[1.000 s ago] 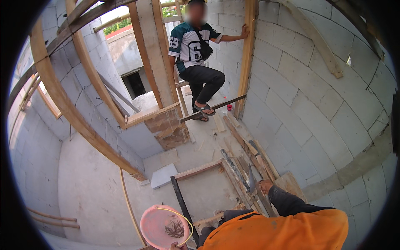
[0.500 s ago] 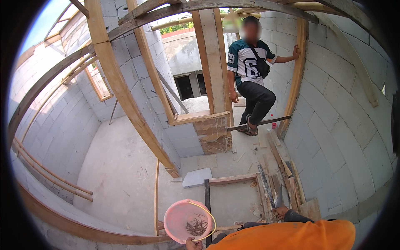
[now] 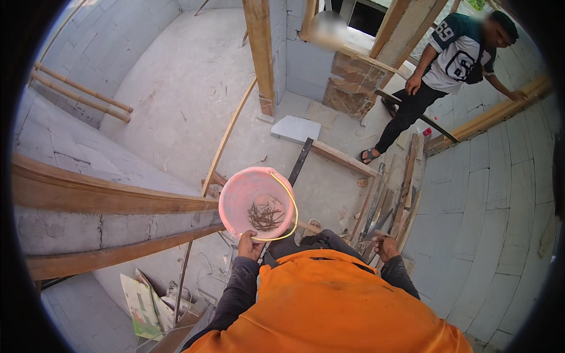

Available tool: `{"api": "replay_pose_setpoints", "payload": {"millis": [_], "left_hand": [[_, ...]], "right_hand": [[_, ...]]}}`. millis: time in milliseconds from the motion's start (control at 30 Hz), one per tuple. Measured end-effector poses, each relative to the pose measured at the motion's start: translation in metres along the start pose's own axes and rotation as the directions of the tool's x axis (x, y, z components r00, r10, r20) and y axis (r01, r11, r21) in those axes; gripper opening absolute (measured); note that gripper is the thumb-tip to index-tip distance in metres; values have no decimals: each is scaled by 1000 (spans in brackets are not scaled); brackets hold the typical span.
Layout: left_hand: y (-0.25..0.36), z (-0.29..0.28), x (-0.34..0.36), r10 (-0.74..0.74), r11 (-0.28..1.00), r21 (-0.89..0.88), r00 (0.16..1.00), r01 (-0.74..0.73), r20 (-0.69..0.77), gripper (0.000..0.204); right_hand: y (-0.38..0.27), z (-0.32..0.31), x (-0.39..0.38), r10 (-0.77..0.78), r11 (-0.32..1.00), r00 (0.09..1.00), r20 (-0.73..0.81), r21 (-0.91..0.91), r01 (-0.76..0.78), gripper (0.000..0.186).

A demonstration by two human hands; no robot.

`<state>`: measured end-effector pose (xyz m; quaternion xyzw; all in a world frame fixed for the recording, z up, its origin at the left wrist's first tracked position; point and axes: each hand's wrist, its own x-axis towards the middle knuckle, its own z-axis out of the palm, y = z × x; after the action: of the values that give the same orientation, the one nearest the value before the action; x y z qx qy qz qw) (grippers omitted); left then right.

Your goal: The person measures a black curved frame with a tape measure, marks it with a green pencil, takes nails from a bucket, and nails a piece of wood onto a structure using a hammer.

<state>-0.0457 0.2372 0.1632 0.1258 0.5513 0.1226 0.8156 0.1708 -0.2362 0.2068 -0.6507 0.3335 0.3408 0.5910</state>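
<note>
head view: pink bucket (image 3: 232,205) at 11 o'clock from orange shirt (image 3: 335,294), nails (image 3: 265,217) inside. left hand (image 3: 250,247) clamped on rim at bucket's 6 o'clock; one-hand hold, slip could dump nails imo. right hand (image 3: 386,247) at 2 o'clock, curled near grey blade (image 3: 384,222), can't tell if gripping; might get nicked. loose boards (image 3: 408,182) could trip feet.

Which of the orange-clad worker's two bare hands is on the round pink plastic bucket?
The left hand, gripping the near rim of the pink bucket. The right hand is apart from it, by the loose brown wooden boards.
</note>
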Motion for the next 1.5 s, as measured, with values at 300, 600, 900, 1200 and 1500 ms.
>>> {"api": "replay_pose_setpoints", "payload": {"millis": [300,600,900,1200,1500], "left_hand": [[-9,-11,29,-52,999,-15,990,51,-127,28],[14,28,232,-64,997,-59,985,55,-161,31],[58,34,474,31,999,-31,988,-36,-153,19],[82,-24,618,171,982,-63,981,-177,-96,17],[77,-52,660,145,984,127,971,-123,-188,29]], "right_hand": [[4,23,2,184,982,980,79,-58,-180,30],[4,21,17,212,959,974,-82,-174,-224,20],[-1,120,16,370,907,919,-134,-160,-388,22],[21,190,54,509,861,856,-92,56,-506,19],[35,228,96,553,832,821,-139,145,-536,21]]}}
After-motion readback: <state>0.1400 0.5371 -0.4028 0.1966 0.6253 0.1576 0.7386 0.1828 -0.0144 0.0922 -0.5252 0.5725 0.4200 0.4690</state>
